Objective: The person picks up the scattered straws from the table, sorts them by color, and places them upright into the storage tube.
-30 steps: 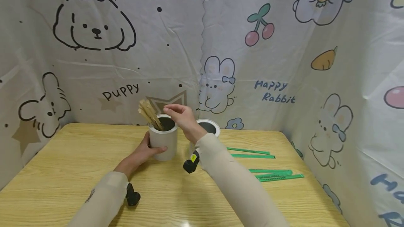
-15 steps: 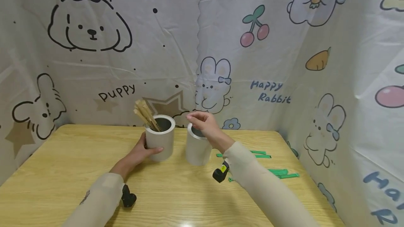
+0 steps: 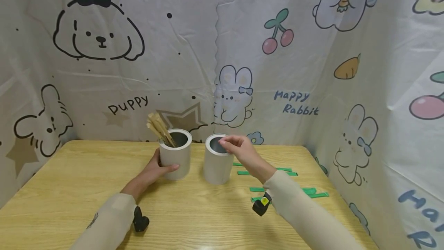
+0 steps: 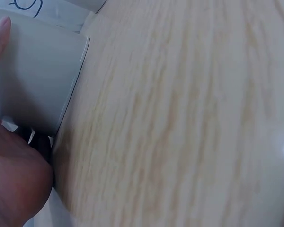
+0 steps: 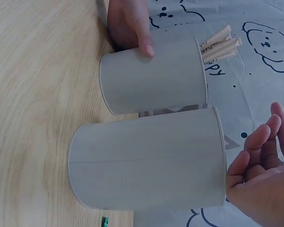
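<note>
On the left, a white cylindrical canister [image 3: 175, 161] stands upright with several tan paper-wrapped sticks [image 3: 161, 129] leaning out of its mouth. My left hand [image 3: 150, 173] grips its side, thumb across the front and the other fingers mostly hidden behind it. A second white canister [image 3: 217, 168] stands a short gap to the right, its dark inside partly visible. Over that canister's right rim is my right hand [image 3: 244, 153], with fingers loosely bent and nothing between them. The right wrist view shows the right fingers [image 5: 255, 142] beside the canister's mouth.
Several thin green sticks [image 3: 282, 190] lie on the wooden table [image 3: 194, 219] right of the canisters, partly hidden by my right arm. A cartoon-printed cloth [image 3: 173, 68] hangs behind the table and on both sides.
My right hand has moved right and down, from above the left canister to the rim of the right one. My left hand keeps its grip on the left canister.
</note>
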### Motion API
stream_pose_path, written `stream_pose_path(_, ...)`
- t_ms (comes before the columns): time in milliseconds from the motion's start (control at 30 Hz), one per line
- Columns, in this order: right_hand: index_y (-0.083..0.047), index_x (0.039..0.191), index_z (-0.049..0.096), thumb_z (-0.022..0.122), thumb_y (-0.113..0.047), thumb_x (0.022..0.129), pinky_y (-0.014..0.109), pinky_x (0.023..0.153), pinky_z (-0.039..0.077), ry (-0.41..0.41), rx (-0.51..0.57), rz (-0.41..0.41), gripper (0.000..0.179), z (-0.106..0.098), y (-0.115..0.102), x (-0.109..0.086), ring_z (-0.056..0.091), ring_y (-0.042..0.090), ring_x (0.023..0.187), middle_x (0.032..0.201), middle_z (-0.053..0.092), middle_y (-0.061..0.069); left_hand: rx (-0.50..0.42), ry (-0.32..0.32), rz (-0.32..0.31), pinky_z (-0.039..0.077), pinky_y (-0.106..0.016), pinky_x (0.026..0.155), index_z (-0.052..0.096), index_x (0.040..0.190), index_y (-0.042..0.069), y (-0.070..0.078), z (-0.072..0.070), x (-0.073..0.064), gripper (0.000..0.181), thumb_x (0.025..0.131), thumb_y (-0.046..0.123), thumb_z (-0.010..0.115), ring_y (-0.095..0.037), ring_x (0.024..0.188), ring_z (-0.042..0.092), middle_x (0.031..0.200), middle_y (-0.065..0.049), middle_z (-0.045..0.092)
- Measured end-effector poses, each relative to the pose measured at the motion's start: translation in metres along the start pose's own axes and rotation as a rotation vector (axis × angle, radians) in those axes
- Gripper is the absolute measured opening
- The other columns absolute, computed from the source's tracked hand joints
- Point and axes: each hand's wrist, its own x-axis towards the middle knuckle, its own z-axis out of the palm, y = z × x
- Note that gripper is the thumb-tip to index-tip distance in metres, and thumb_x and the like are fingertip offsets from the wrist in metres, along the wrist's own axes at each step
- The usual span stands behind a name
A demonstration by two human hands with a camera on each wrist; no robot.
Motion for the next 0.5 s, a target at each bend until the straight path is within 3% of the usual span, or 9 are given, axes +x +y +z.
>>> stream_pose_path(167, 0.009, 0.122, 0.062, 0.06, -0.021, 0.102, 0.038, 0.096, 0.049, -0.01, 0.002, -0.036, 0.036, -0.01, 0.003, -0.012, 0.055, 0.02, 0.094, 0.101, 0.066, 0.001, 0.015, -0.013, -0.005, 0.019, -0.059, 0.126, -0.002, 0.161, 0.006, 0.005, -0.001, -0.002, 0.109, 0.089, 0.035, 0.076, -0.044, 0.153, 0.021, 0.165, -0.028, 0.019)
stream_pose_path(367, 0.008, 0.116, 0.065, 0.06, -0.022, 0.102, 0.03, 0.086, 0.047, -0.03, -0.028, -0.065, 0.033, -0.02, 0.009, -0.025, 0.05, 0.016, 0.084, 0.08, 0.056, -0.008, 0.025, -0.034, 0.019, 0.018, -0.063, 0.124, -0.01, 0.161, 0.007, 0.011, -0.001, -0.008, 0.116, 0.089, 0.033, 0.077, -0.047, 0.153, 0.018, 0.166, -0.029, 0.013)
stream_pose_path(500, 0.007, 0.115, 0.066, 0.06, -0.022, 0.103, 0.028, 0.088, 0.049, -0.046, -0.05, -0.077, 0.032, -0.025, 0.016, -0.036, 0.055, 0.011, 0.088, 0.089, 0.065, -0.006, 0.035, -0.034, 0.045, 0.017, -0.064, 0.124, -0.016, 0.16, 0.008, 0.011, 0.001, -0.012, 0.122, 0.087, 0.03, 0.079, -0.048, 0.154, 0.015, 0.166, -0.029, 0.008)
